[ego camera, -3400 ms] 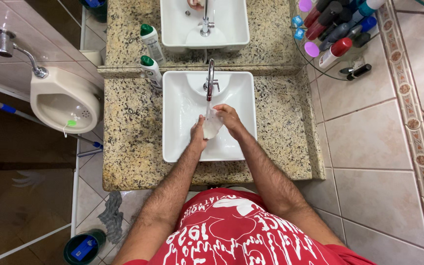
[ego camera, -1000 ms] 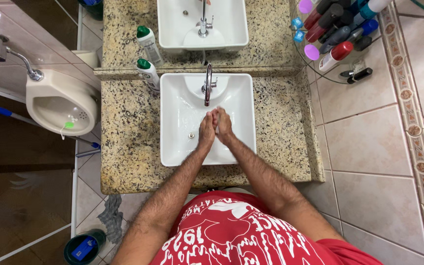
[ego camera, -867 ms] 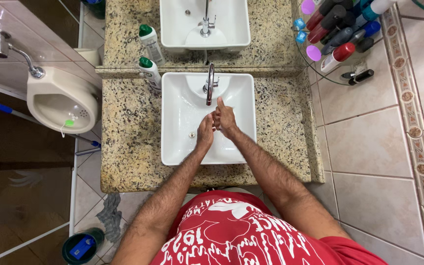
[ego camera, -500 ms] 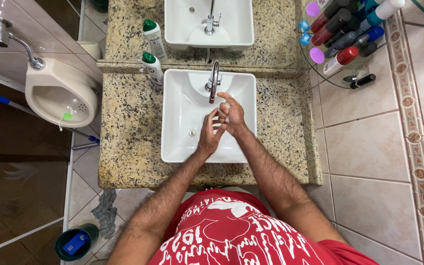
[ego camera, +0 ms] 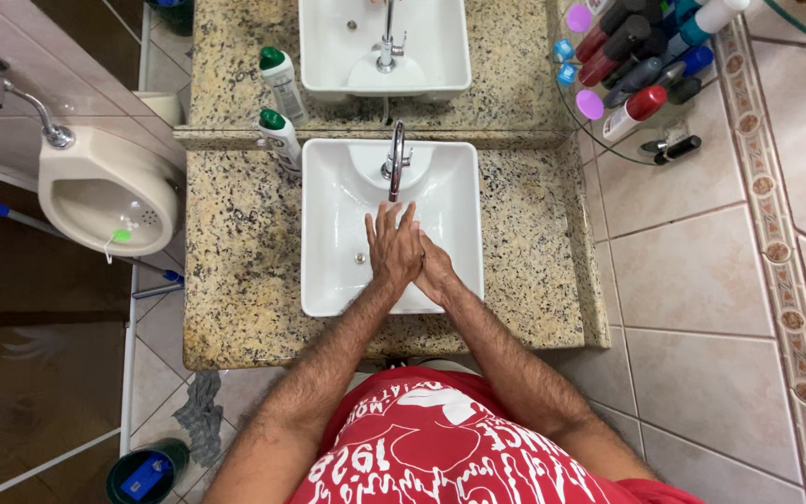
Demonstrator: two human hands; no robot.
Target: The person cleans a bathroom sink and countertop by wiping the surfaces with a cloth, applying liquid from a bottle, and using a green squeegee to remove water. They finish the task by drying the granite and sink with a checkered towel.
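Head view | counter (ego camera: 244,252): speckled stone around sink | sink (ego camera: 338,233): white, square | tap (ego camera: 394,163): above fingertips | left hand (ego camera: 394,245): flat, fingers spread, over right hand (ego camera: 437,271), which holds nothing.

Bare, hairy forearms — no sleeves reaching them — and a red shirt (ego camera: 450,448) (white lettering printed across it).

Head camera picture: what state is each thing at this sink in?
Left hand: laid flat over the right, holding nothing.
Right hand: pressed under the left, holding nothing.
Chrome tap: whether water runs cannot be told.
White square basin: drain uncovered.
White bottle with green cap: upright, capped.
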